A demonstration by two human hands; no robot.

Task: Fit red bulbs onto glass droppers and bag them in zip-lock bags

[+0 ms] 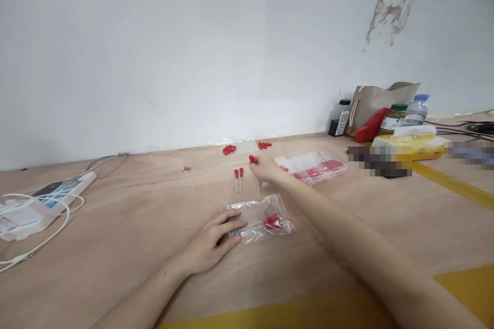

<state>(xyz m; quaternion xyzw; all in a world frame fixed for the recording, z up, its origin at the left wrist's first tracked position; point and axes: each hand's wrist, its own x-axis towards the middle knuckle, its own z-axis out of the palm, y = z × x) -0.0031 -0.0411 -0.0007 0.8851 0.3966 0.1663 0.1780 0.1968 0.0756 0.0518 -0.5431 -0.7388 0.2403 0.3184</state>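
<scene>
My left hand lies with its fingers apart on the left end of a clear zip bag. Inside that bag are droppers with red bulbs, their tips toward my hand. Farther out, my right hand pinches a dropper by its red bulb, the clear tube pointing down toward the table. Two loose droppers lie side by side just left of it. Partly behind my right wrist is a row of bagged droppers.
Red bulbs and more red bulbs lie by the wall, with clear plastic. A power strip with white cables is at left. At right stand a dark bottle, a grey bag, jars and a yellow tissue pack.
</scene>
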